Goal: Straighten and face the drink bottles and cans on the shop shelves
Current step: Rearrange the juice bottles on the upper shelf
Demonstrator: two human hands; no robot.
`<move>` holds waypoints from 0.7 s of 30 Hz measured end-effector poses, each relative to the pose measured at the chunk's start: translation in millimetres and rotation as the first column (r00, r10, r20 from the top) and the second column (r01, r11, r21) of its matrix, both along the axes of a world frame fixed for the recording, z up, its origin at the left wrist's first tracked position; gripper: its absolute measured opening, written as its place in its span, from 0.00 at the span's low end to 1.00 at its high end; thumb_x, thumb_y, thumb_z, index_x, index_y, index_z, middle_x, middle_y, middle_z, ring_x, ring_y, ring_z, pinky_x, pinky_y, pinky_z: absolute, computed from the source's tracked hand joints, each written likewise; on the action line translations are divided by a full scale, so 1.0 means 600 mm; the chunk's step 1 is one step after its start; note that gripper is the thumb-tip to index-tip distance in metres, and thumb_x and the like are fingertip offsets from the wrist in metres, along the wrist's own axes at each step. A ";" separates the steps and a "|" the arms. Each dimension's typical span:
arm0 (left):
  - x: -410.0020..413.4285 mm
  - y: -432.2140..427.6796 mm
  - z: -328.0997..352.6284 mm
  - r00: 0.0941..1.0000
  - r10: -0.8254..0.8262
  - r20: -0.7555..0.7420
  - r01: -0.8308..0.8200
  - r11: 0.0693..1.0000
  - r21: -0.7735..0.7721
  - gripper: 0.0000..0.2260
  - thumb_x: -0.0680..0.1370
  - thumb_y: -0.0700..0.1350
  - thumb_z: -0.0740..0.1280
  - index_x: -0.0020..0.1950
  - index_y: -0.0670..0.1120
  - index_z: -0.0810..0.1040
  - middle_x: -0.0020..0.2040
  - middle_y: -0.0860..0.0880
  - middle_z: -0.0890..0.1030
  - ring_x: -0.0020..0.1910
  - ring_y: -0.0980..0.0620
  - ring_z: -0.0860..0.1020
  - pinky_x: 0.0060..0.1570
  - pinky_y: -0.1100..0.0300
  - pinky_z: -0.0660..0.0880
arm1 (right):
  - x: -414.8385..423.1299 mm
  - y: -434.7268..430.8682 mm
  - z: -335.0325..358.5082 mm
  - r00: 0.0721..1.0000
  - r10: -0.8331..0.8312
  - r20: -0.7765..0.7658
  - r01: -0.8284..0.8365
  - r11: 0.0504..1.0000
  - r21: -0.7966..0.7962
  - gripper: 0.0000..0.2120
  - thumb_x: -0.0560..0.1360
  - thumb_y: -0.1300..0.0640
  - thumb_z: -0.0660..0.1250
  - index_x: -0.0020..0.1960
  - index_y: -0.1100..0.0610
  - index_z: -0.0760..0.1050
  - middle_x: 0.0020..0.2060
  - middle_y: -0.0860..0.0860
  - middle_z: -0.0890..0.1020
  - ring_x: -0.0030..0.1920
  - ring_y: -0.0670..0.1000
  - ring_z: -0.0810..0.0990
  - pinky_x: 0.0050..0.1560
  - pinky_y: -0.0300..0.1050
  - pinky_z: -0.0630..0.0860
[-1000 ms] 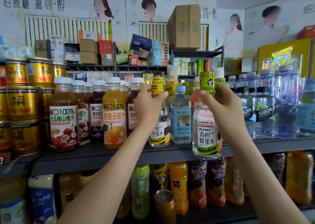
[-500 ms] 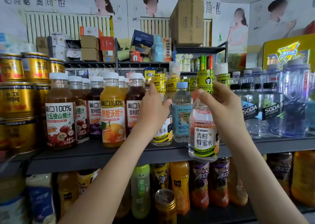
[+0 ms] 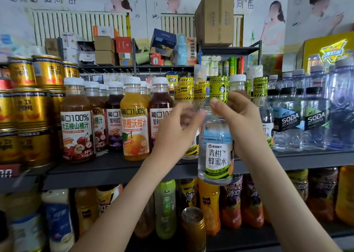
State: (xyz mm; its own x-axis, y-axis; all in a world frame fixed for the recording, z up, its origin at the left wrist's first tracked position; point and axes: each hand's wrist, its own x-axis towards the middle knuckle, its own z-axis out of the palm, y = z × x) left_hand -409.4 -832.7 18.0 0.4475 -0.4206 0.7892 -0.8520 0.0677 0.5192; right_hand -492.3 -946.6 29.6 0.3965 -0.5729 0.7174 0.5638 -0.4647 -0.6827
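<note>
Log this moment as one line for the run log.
left hand: grips neck of yellow-capped bottle on shelf | right hand: holds honey water bottle by neck, in front of shelf edge, label facing out

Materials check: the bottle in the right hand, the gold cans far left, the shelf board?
Bottle in the right hand: clear plastic by the look, see-through wall, glossy printed label. Gold cans: metal, probably; shiny gold print with bright highlights and rolled rims. Shelf board: dark grey, matte; painted metal or laminate, cannot tell.
</note>
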 end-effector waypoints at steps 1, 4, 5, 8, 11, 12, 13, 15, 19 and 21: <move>-0.005 0.007 0.002 0.992 -0.100 -0.073 0.107 0.989 0.106 0.24 0.70 0.64 0.66 0.61 0.52 0.73 0.54 0.58 0.79 0.50 0.66 0.76 0.48 0.72 0.71 | 0.005 0.004 0.001 1.000 0.006 0.011 -0.007 1.000 0.021 0.19 0.72 0.53 0.72 0.60 0.54 0.71 0.52 0.58 0.80 0.55 0.56 0.80 0.51 0.40 0.77; 0.000 0.015 -0.003 0.972 -0.143 -0.187 0.194 0.935 0.296 0.31 0.60 0.70 0.72 0.57 0.56 0.76 0.49 0.59 0.82 0.49 0.61 0.80 0.53 0.56 0.77 | 0.024 0.014 -0.001 0.997 0.077 0.018 -0.078 0.995 0.066 0.15 0.72 0.52 0.73 0.54 0.50 0.72 0.47 0.56 0.78 0.50 0.54 0.80 0.56 0.51 0.78; 0.006 0.016 -0.006 0.969 -0.137 -0.204 0.191 0.941 0.278 0.29 0.58 0.68 0.73 0.54 0.56 0.78 0.47 0.57 0.83 0.48 0.59 0.81 0.54 0.52 0.78 | 0.028 0.017 -0.003 0.995 0.098 -0.001 -0.098 0.994 0.048 0.14 0.72 0.52 0.72 0.54 0.51 0.72 0.46 0.56 0.78 0.48 0.52 0.80 0.55 0.51 0.78; 0.020 0.024 -0.013 0.943 -0.192 -0.271 0.248 0.950 0.191 0.22 0.61 0.62 0.75 0.50 0.54 0.81 0.46 0.54 0.85 0.48 0.55 0.83 0.55 0.48 0.78 | 0.026 0.014 -0.001 0.998 0.053 -0.029 -0.055 0.995 -0.085 0.09 0.76 0.54 0.68 0.55 0.55 0.75 0.46 0.52 0.80 0.46 0.45 0.79 0.50 0.40 0.77; 0.024 0.041 -0.010 0.902 -0.285 -0.324 0.334 0.936 0.106 0.20 0.62 0.54 0.79 0.50 0.50 0.82 0.45 0.53 0.85 0.47 0.55 0.83 0.50 0.56 0.77 | 0.009 -0.009 0.015 0.985 -0.166 0.041 0.170 0.970 -0.171 0.08 0.78 0.56 0.64 0.57 0.56 0.75 0.46 0.49 0.81 0.47 0.44 0.79 0.50 0.37 0.76; 0.025 0.045 -0.007 0.890 -0.305 -0.338 0.349 0.934 0.077 0.19 0.62 0.53 0.78 0.49 0.49 0.82 0.44 0.53 0.85 0.45 0.56 0.83 0.46 0.59 0.76 | 0.006 -0.018 0.019 0.972 -0.231 0.043 0.235 0.955 -0.178 0.09 0.78 0.57 0.64 0.58 0.55 0.74 0.46 0.48 0.80 0.47 0.44 0.79 0.50 0.37 0.76; 0.024 0.049 -0.004 0.879 -0.319 -0.355 0.359 0.932 0.052 0.18 0.62 0.53 0.76 0.48 0.49 0.82 0.43 0.53 0.85 0.44 0.57 0.83 0.43 0.62 0.75 | 0.005 -0.027 0.023 0.957 -0.289 0.025 0.288 0.937 -0.196 0.10 0.78 0.58 0.63 0.59 0.55 0.73 0.47 0.47 0.80 0.47 0.44 0.78 0.50 0.38 0.77; 0.023 0.054 0.003 0.864 -0.330 -0.380 0.363 0.931 0.019 0.16 0.62 0.53 0.73 0.47 0.50 0.82 0.41 0.55 0.85 0.43 0.59 0.83 0.39 0.67 0.74 | 0.013 -0.038 0.026 0.926 -0.373 -0.062 0.347 0.904 -0.250 0.14 0.78 0.58 0.64 0.63 0.56 0.70 0.49 0.48 0.79 0.49 0.46 0.78 0.52 0.40 0.76; 0.031 0.063 0.007 0.871 -0.290 -0.396 0.322 0.946 0.015 0.23 0.61 0.58 0.78 0.52 0.50 0.83 0.47 0.53 0.85 0.49 0.54 0.82 0.52 0.54 0.76 | 0.038 -0.044 0.025 0.880 -0.441 -0.174 0.372 0.870 -0.324 0.20 0.78 0.56 0.65 0.67 0.60 0.67 0.50 0.49 0.75 0.50 0.48 0.74 0.50 0.39 0.71; 0.029 0.069 0.007 0.866 -0.286 -0.410 0.321 0.947 0.018 0.21 0.62 0.58 0.78 0.50 0.50 0.83 0.46 0.54 0.85 0.49 0.55 0.82 0.54 0.53 0.74 | 0.047 -0.045 0.026 0.872 -0.457 -0.177 0.383 0.860 -0.337 0.21 0.78 0.57 0.65 0.68 0.60 0.66 0.53 0.50 0.75 0.51 0.47 0.73 0.49 0.38 0.69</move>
